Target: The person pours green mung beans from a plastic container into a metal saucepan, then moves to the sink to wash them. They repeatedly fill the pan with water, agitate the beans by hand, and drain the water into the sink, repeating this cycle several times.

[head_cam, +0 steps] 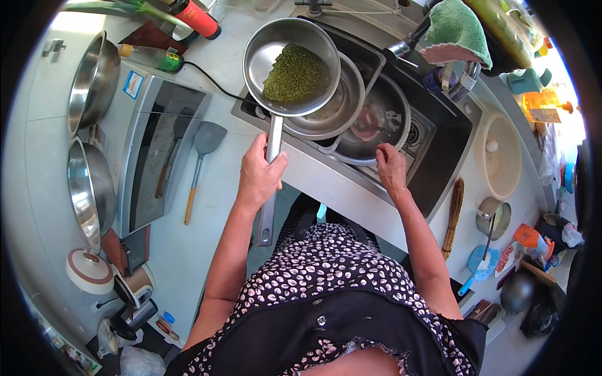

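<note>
My left hand (261, 176) grips the handle of a steel saucepan (257, 63). Wet green mung beans (296, 75) cover part of its bottom, mostly towards the right side. The pan is over the left part of a dark double sink (437, 141), partly covering a steel bowl (356, 113) beneath it. My right hand (392, 167), fingers curled in and nothing visible in them, hovers at the near rim of a larger steel basin (400, 101). That basin holds water and a pinkish piece (367, 123) that I cannot identify.
A faucet (400, 48) with a green cloth (458, 35) stands behind the sink. Left are a spatula (207, 141), a grey countertop appliance (162, 155) and steel bowls (84, 188). A beige basket (501, 174), a brush-like bundle (454, 211) and a small pot (487, 207) stand right.
</note>
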The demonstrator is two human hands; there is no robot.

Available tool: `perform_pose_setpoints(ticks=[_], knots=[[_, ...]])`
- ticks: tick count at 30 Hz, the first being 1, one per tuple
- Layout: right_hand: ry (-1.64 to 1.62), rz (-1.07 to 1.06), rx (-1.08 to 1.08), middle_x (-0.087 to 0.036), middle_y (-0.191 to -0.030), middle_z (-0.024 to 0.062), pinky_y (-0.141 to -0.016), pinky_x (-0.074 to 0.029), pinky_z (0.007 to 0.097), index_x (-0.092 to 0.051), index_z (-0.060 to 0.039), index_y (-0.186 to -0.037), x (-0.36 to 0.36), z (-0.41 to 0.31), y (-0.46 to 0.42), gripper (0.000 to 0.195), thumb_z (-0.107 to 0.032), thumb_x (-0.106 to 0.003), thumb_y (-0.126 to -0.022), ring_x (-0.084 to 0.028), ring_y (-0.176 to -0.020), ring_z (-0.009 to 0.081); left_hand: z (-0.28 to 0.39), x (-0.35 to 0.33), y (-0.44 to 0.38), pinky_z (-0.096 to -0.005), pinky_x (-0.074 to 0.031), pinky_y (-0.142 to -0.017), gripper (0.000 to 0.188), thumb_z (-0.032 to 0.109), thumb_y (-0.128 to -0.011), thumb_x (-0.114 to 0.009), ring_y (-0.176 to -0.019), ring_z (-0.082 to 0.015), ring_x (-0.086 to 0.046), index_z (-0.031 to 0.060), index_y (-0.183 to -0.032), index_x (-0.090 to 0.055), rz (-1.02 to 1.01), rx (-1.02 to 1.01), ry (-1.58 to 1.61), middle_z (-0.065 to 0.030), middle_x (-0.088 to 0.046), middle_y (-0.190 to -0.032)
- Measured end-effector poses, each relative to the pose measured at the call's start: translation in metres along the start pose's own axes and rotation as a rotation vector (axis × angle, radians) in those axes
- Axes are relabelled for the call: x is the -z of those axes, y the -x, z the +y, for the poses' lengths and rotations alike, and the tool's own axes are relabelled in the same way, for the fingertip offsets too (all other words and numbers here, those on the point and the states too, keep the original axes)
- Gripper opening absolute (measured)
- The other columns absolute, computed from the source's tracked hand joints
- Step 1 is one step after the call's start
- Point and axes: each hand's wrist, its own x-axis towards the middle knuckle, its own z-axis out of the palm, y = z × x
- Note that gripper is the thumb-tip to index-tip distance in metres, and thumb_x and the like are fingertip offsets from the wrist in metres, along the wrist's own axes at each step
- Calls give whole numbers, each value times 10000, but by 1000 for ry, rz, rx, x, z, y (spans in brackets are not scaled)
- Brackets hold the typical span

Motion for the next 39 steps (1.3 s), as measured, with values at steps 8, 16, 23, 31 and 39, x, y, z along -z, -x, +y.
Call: perform_pose_setpoints(ticks=[8, 16, 23, 31, 39], knots=[[-47, -7, 15, -691, -951, 194, -773, -524, 461, -668, -16, -990, -8, 3, 4, 125, -111, -620, -924, -667, -877, 401, 6, 3, 2, -298, -473, -442, 223, 99, -895, -657, -500, -118, -543, -10, -1056, -547, 53, -10, -78, -42, -563, -727], [-43, -29, -13, -691, -950, 196, -773, -523, 458, -671, -20, -989, -11, 5, 7, 134, -125, -610, -932, -664, -877, 402, 11, 6, 4, -304, -477, -454, 215, 105, -898, -652, -506, -122, -547, -13, -1043, -547, 89, -9, -116, -42, -558, -711], [-74, -36, -35, -688, -929, 197, -775, -519, 453, -673, -17, -978, -16, 10, 10, 135, -121, -604, -927, -660, -863, 396, 12, 10, 4, -316, -481, -462, 202, 106, -896, -651, -508, -135, -560, -8, -1020, -538, 112, -30, -156, -50, -563, -687], [-69, -62, -67, -688, -926, 197, -774, -516, 455, -671, -14, -982, -17, 9, 11, 140, -123, -603, -928, -661, -861, 392, 16, 12, 4, -331, -486, -471, 194, 106, -897, -644, -503, -153, -568, -2, -1017, -537, 140, -34, -214, -59, -565, -671], [-80, -55, -69, -688, -932, 200, -777, -517, 453, -669, -14, -985, -20, 14, 13, 137, -121, -604, -929, -661, -867, 396, 20, 14, 4, -348, -479, -483, 191, 101, -894, -646, -498, -168, -573, 3, -1013, -534, 175, -55, -285, -74, -581, -664]])
